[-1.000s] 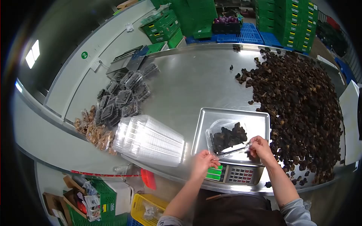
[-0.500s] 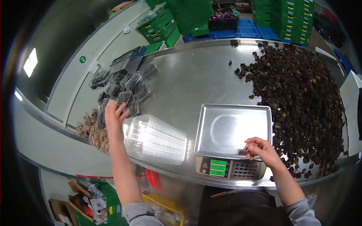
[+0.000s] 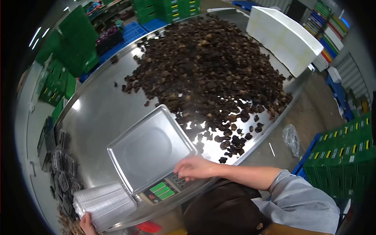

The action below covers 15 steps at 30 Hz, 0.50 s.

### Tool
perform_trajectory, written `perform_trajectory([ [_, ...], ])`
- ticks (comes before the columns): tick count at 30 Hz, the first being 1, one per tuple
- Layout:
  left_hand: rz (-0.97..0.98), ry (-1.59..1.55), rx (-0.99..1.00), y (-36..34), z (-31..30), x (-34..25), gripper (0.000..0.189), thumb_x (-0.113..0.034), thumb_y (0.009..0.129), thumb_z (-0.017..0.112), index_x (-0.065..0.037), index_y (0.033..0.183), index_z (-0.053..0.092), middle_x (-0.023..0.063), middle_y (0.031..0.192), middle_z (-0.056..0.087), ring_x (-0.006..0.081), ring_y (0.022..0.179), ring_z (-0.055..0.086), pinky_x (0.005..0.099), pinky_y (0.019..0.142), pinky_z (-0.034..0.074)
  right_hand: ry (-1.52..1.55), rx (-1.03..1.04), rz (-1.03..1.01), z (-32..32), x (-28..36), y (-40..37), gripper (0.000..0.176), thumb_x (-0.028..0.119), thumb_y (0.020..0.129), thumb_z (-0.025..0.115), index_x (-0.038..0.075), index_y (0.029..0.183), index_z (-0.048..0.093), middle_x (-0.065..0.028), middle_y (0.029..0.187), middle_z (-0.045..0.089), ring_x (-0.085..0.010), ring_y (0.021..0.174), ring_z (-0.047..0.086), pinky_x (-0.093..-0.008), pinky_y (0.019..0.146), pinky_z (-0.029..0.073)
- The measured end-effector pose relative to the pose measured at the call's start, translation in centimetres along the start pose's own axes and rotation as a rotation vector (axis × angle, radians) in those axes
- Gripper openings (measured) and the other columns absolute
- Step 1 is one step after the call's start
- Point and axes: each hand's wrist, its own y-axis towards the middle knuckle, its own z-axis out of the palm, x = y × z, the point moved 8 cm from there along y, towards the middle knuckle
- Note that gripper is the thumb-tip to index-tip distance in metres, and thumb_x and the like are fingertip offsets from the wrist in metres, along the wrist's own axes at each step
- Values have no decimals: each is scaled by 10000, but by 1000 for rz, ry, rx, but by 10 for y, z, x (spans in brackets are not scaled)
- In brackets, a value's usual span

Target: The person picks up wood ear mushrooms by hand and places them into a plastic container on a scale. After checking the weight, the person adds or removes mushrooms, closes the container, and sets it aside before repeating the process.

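Observation:
My left hand, partly cut off by the lower edge of the view, has its fingers on the near end of a stack of clear plastic containers. To the right of that stack is a digital weighing scale with a bare metal pan and a lit green display. Over the scale's keypad, by the pan's near corner, hovers my right hand, its fingers curled in with nothing seen in them. A broad heap of dark brown, wrinkled mushroom-like pieces covers the table beyond the pan.
Packed clear boxes lie at the table's left end. A white foam box stands at the far right edge. Green crates are stacked on the floor to the right, more behind the table. The metal table's rim curves past my right side.
My view has swung to the right. My left hand has come down from the packed boxes to the container stack. My right hand is now over the keypad, its fingers more curled.

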Motion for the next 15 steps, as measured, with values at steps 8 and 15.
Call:
perform_trajectory([
  [8, -66, -188, -3, -5, 4, 8, 467, -204, 885, 681, 205, 1090, 584, 227, 1060, 627, 309, 955, 564, 433, 899, 435, 50, -32, -43, -16, -29, -16, 247, 125, 943, 596, -17, 1146, 604, -25, 865, 644, -77, 708, 618, -221, 611, 511],
  [15, -117, -335, -29, -2, 8, 22, 500, -198, 892, 671, 206, 1160, 550, 240, 1110, 611, 347, 1002, 552, 456, 933, 418, 7, -85, 39, -57, -42, -43, 256, 156, 945, 593, 45, 1173, 625, -65, 958, 679, -106, 757, 630, -265, 719, 526],
])
